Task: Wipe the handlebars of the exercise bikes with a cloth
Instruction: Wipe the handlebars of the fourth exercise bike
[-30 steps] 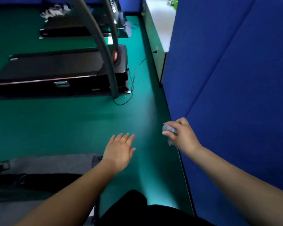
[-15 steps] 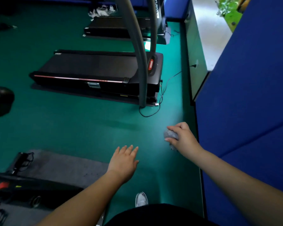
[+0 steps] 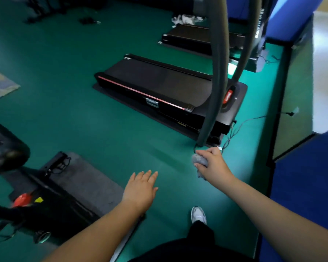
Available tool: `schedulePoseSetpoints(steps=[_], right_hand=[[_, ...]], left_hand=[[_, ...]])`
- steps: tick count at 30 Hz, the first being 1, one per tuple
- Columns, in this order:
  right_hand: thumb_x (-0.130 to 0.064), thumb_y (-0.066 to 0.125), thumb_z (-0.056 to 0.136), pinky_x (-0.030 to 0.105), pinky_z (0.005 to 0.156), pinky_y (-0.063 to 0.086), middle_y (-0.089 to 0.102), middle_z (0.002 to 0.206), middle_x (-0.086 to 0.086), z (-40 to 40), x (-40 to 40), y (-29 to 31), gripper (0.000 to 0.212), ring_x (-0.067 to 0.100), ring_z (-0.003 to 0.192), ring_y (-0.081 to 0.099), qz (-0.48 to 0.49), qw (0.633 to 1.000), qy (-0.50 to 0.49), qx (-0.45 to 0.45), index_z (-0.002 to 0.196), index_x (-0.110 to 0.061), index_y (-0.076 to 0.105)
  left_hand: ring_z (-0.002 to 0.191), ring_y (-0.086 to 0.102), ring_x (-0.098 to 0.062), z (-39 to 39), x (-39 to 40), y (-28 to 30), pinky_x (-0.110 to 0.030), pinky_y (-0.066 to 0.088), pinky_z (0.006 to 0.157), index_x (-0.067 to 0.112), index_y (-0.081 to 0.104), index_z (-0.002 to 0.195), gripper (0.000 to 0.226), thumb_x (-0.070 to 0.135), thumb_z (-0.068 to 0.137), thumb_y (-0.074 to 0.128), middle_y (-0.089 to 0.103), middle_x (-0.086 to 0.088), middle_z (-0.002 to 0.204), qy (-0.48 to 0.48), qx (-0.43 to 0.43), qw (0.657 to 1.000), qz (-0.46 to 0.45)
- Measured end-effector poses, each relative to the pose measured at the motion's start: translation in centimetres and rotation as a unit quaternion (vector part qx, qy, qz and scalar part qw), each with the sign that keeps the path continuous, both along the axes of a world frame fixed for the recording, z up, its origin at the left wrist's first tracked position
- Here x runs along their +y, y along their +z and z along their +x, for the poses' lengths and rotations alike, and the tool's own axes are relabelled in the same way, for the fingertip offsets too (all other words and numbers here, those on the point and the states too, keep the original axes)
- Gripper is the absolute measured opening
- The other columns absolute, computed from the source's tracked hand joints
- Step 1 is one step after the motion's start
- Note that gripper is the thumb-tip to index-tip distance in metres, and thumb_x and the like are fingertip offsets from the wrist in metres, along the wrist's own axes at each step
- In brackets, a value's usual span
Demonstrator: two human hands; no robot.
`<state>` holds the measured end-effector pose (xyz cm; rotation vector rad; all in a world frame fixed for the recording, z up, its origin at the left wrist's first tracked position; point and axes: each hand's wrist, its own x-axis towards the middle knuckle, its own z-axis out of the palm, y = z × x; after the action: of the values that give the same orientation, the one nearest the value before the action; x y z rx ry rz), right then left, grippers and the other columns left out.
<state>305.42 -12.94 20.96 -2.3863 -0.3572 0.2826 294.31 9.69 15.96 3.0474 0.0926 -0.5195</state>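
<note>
My right hand grips a crumpled grey cloth, held out over the green floor right of centre. My left hand is stretched forward with flat, straight fingers and holds nothing. At the lower left stands an exercise bike base on a grey mat, with a black rounded part at the left edge. Its handlebars are not clearly in view.
A black treadmill with grey uprights lies ahead, a second one behind it. Cables trail on the floor by the near treadmill. A blue padded wall runs along the right. My shoe is on the green floor.
The view has swung left, away from the blue wall, bringing the bike base and more floor into sight. Both hands keep the same pose, the right still holding the cloth.
</note>
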Motion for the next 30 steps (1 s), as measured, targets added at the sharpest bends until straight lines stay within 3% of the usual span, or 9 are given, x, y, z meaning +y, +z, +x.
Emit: schedulePoseSetpoints(steps=[3, 7, 10, 16, 20, 24, 30], right_hand=[[-0.018, 0.065, 0.087, 0.038, 0.081, 0.054, 0.035, 0.108, -0.001, 5.3, 1.3, 0.5, 0.047, 0.018, 0.088, 0.053, -0.009, 0.998, 0.060, 0.001, 0.131, -0.012, 0.054], [-0.020, 0.063, 0.088, 0.025, 0.088, 0.047, 0.036, 0.112, -0.001, 11.9, 3.3, 1.0, 0.048, 0.012, 0.094, 0.049, -0.015, 0.990, 0.143, 0.009, 0.134, -0.012, 0.051], [-0.024, 0.062, 0.090, 0.011, 0.082, 0.036, 0.036, 0.115, -0.001, 15.6, 5.2, 1.2, 0.047, 0.004, 0.091, 0.047, -0.015, 0.979, 0.204, 0.018, 0.134, -0.014, 0.050], [-0.025, 0.064, 0.089, 0.024, 0.094, 0.043, 0.037, 0.113, -0.002, 18.8, 11.8, 1.0, 0.046, 0.009, 0.096, 0.050, -0.010, 0.954, 0.298, 0.044, 0.133, -0.015, 0.052], [-0.024, 0.063, 0.089, 0.009, 0.085, 0.031, 0.038, 0.114, -0.002, 20.0, 17.3, 0.9, 0.044, 0.006, 0.096, 0.046, -0.003, 0.937, 0.347, 0.046, 0.132, -0.016, 0.053], [-0.022, 0.062, 0.090, -0.007, 0.069, 0.031, 0.038, 0.114, -0.001, 21.3, 23.3, 0.8, 0.043, 0.000, 0.086, 0.047, 0.003, 0.923, 0.382, 0.053, 0.131, -0.013, 0.054], [-0.024, 0.063, 0.089, -0.009, 0.071, 0.028, 0.038, 0.112, -0.003, 21.5, 31.4, 0.9, 0.042, 0.002, 0.092, 0.043, -0.002, 0.898, 0.437, 0.045, 0.130, -0.017, 0.056]], left_hand=[[0.144, 0.018, -0.022, 3.3, 0.3, 0.2, -0.043, 0.009, 0.118, 0.026, 0.010, 0.153, 0.058, 0.044, 0.100, 0.028, 0.018, 0.000, 0.159, 0.067, -0.002, 0.998, -0.003], [0.145, 0.017, -0.023, 6.5, 0.3, 0.3, -0.044, 0.008, 0.118, 0.026, 0.011, 0.152, 0.058, 0.045, 0.100, 0.028, 0.018, 0.000, 0.159, 0.165, 0.003, 0.986, -0.016], [0.145, 0.016, -0.022, 7.9, 0.2, 0.7, -0.043, 0.008, 0.118, 0.025, 0.010, 0.153, 0.059, 0.046, 0.100, 0.026, 0.017, 0.001, 0.159, 0.225, -0.004, 0.974, -0.018], [0.144, 0.017, -0.022, 8.4, 2.2, 1.6, -0.042, 0.008, 0.118, 0.025, 0.010, 0.153, 0.058, 0.045, 0.100, 0.026, 0.018, 0.000, 0.159, 0.331, -0.019, 0.943, -0.024], [0.144, 0.018, -0.023, 8.4, 5.3, 1.5, -0.042, 0.010, 0.118, 0.024, 0.012, 0.152, 0.058, 0.044, 0.100, 0.026, 0.020, -0.001, 0.158, 0.377, -0.011, 0.926, -0.011], [0.144, 0.019, -0.023, 8.7, 9.3, 1.1, -0.042, 0.010, 0.118, 0.023, 0.014, 0.152, 0.058, 0.044, 0.100, 0.028, 0.021, -0.002, 0.158, 0.420, -0.008, 0.907, -0.009], [0.144, 0.019, -0.023, 8.5, 14.1, 0.8, -0.042, 0.009, 0.118, 0.024, 0.014, 0.152, 0.058, 0.044, 0.100, 0.030, 0.020, -0.002, 0.158, 0.472, -0.006, 0.881, -0.018]])
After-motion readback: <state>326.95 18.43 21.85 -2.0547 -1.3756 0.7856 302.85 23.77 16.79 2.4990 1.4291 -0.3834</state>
